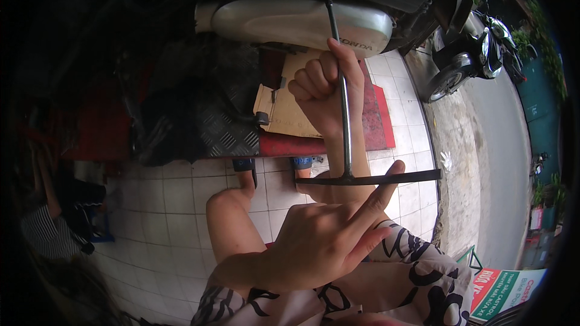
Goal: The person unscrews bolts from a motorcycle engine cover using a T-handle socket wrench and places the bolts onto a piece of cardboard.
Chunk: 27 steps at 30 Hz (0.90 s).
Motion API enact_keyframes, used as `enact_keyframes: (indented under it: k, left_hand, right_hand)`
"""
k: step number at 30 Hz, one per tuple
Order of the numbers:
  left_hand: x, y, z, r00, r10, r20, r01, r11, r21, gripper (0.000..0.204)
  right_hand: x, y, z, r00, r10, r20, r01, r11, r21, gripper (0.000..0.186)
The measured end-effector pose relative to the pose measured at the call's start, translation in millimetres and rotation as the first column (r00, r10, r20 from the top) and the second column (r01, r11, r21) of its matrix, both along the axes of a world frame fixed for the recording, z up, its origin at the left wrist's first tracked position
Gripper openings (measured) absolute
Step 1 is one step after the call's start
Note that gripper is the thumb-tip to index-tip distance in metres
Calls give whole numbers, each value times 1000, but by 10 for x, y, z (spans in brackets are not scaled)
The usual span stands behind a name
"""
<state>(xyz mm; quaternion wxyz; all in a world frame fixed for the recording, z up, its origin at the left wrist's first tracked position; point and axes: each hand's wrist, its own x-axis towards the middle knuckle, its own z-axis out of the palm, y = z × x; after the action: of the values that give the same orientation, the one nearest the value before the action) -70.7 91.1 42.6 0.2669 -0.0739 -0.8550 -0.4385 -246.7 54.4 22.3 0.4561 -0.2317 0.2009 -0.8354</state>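
Note:
My right hand (323, 84) is closed round the shaft of a black and chrome T-handle wrench (347, 145), whose tip reaches the silver engine cover (254, 18) of a motorbike. My left hand (320, 241) is lower, back upward, its index finger stretched across the crossbar and its thumb apart; its other fingers are mostly hidden. Beyond my hands a flattened cardboard piece (287, 121) lies on a red metal platform (383, 133) with dark tread plate (235, 139).
My bare knees and lower legs (235, 217) are below the platform on white tiles (151, 193). Another person in striped clothing (45, 229) is at the far left. To the right are a parked motorbike (459, 66), a kerb, a road (501, 163) and a signboard (501, 290).

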Motion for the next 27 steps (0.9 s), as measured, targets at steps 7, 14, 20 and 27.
enact_keyframes:
  k: [7, 14, 20, 27]
  left_hand:
    - [168, 6, 166, 968, 241, 70, -249, 956, 153, 78]
    - [136, -96, 132, 788, 258, 558, -104, 950, -293, 70]
    - [-75, -9, -140, 928, 107, 358, -38, 980, -193, 69]
    - [-94, 23, -28, 994, -51, 92, 45, 997, 66, 75]
  right_hand:
    - [-1, 3, 44, 994, 78, 76, -72, 994, -88, 55]
    - [-61, 46, 0, 987, 78, 142, -59, 990, -131, 55]
    - [-13, -33, -51, 991, 63, 122, -50, 992, -112, 56]
    - [-42, 1, -16, 997, 21, 80, -17, 999, -47, 54]
